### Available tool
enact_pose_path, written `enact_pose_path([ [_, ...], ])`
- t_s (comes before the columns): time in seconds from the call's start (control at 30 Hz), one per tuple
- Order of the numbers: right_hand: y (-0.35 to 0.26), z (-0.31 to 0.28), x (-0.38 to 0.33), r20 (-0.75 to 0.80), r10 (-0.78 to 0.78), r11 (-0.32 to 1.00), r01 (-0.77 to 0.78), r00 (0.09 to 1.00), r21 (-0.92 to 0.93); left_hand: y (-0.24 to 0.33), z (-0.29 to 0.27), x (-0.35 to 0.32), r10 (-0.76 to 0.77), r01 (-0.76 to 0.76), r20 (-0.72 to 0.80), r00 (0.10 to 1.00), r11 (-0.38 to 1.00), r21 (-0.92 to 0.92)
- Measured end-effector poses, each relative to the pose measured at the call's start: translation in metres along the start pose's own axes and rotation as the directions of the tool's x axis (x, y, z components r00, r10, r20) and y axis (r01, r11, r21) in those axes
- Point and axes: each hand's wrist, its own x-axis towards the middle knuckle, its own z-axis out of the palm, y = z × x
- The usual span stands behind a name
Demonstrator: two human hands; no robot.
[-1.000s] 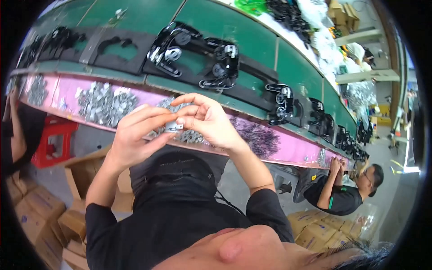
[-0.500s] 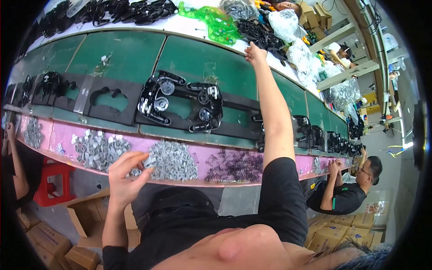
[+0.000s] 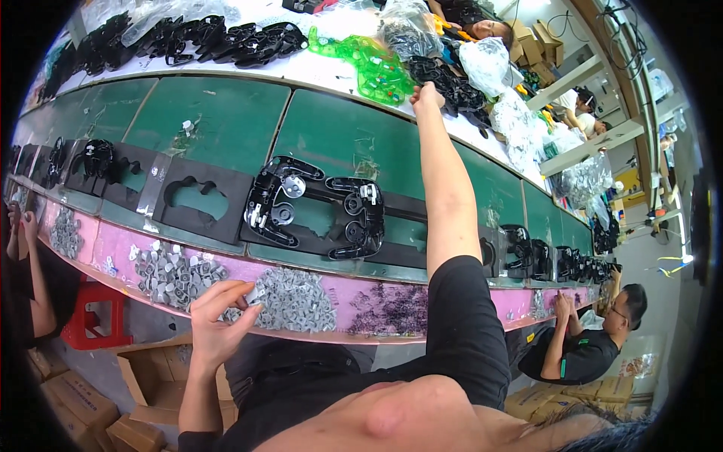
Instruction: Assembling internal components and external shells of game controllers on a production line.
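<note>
My left hand (image 3: 220, 320) is closed in a pinch on a small grey plastic piece (image 3: 254, 296), held over the near edge of the bench. Beside it lie a heap of small light grey plastic parts (image 3: 297, 300) and a heap of larger grey caps (image 3: 177, 275). My right arm stretches across the bench. At its end my right hand (image 3: 429, 96) has curled fingers beside a pile of black plastic shells (image 3: 456, 89); whatever it holds is hidden. Between my arms, black curved plastic housings with round silver parts (image 3: 282, 215) lie on a dark foam fixture (image 3: 197, 202).
Small black parts (image 3: 392, 307) lie on the pink strip (image 3: 343, 313). Translucent green pieces (image 3: 376, 71) and more black shells (image 3: 256, 44) cover the far white table. A co-worker (image 3: 595, 339) sits to the right; another person's arm (image 3: 34, 264) shows at left. Cardboard boxes (image 3: 79, 407) stand below.
The bench and its contents sit lower in the picture, as the view has shifted. My right hand's fingers look more curled beside the black shells. My left hand keeps its pinch.
</note>
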Motion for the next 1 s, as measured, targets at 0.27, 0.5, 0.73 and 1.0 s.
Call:
enact_pose_path([
  [0.27, -0.086, -0.068, -0.037, 0.024, -0.66, 0.751, 0.66, 0.751, -0.012, 0.008, -0.006, -0.004, 0.092, -0.092, -0.005, 0.996, 0.995, -0.022],
  [0.5, -0.089, -0.116, -0.276, 0.762, -0.22, 0.741, 0.612, 0.609, -0.276, 0.041, -0.027, 0.019, 0.384, -0.381, 0.015, 0.923, 0.91, 0.163],
  [0.73, 0.012, -0.154, -0.422, 0.949, 0.239, 0.798, 0.515, 0.208, -0.314, 0.065, 0.027, 0.062, 0.245, -0.328, -0.27, 0.931, 0.888, -0.322],
  [1.0, 0.055, -0.169, -0.48, 0.852, 0.511, 0.794, -0.443, 0.115, -0.416, 0.018, 0.028, 0.027, -0.08, -0.075, -0.413, 0.907, 0.935, -0.346],
])
